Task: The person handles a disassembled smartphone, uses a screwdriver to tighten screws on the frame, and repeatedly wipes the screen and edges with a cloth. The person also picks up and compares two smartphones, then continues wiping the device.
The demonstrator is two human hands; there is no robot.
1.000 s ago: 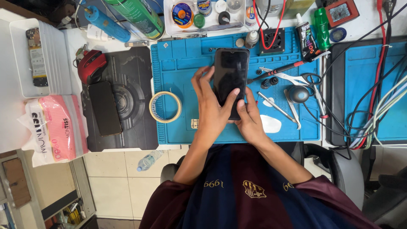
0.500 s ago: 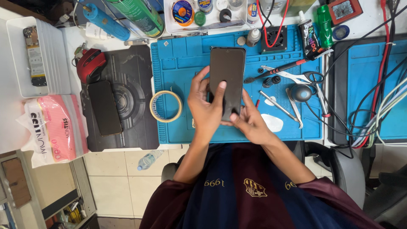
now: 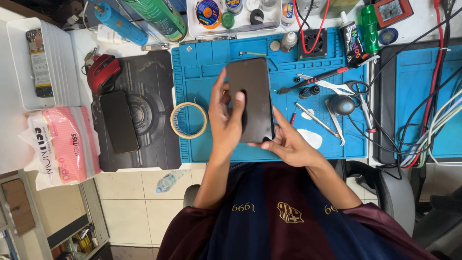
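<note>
A black smartphone (image 3: 251,86) with a dark screen is held over the blue work mat (image 3: 202,72). My left hand (image 3: 225,120) grips its left edge, thumb pressed on the glass. My right hand (image 3: 288,142) supports the phone's lower right corner from below. The phone stands roughly upright in view, tilted slightly.
A roll of tape (image 3: 188,120) lies on the mat's left. Tweezers, scissors (image 3: 337,87) and a white pick (image 3: 310,138) lie to the right. A second dark phone (image 3: 119,122) rests on a black pad beside a red mouse (image 3: 102,73). Cables run along the right.
The phone has turned from tilted to nearly straight and moved slightly left and nearer. My left thumb now presses on the screen; my right hand has slid down to the lower corner.
</note>
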